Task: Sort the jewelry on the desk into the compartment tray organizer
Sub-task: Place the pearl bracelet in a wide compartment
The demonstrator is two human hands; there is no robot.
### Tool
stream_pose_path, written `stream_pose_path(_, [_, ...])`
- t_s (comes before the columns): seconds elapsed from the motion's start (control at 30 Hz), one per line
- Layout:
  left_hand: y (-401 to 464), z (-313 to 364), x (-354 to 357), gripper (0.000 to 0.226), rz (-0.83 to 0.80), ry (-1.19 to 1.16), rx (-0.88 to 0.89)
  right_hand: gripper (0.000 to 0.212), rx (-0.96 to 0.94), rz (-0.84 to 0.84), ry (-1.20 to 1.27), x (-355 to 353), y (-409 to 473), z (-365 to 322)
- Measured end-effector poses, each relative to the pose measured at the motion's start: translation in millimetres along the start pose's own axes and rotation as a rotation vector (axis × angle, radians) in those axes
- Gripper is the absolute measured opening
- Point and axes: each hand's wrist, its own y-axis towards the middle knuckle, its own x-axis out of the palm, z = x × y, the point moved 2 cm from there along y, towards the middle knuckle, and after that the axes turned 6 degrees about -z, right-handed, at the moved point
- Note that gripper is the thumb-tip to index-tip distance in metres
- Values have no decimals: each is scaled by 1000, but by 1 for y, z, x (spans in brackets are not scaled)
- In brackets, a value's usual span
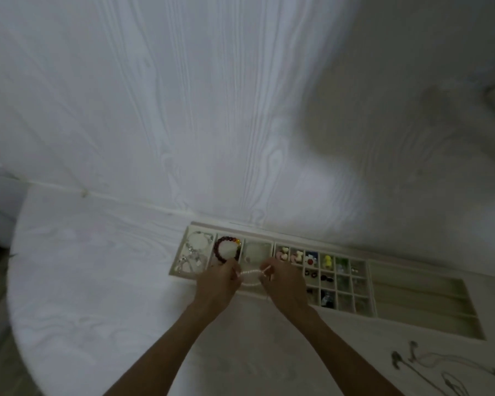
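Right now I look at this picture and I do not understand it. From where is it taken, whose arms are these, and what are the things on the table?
There is no machine here. The picture comes from one wide-angle camera worn on a person's head, looking forward and down, so the two bare arms are that person's own.

The white desk carries a long compartment tray near the wall. Its left part has big sections; one holds a dark red bead bracelet. The middle has many small squares with colourful little pieces, too small to name. The right part has long slots.

The left hand and the right hand together pinch a white bead bracelet above the tray's front edge. Some thin chains lie on the desk at the lower right.
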Motion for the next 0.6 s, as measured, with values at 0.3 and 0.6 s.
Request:
stream_pose_path(0.3, [-3,-2,-11,37,105,244,342,24,-338,92,-349,-4,2,3])
stream_pose_path(0.6, [-20,-2,5,38,-88,575,500,42,-421,-153,-747,4,-2,5])
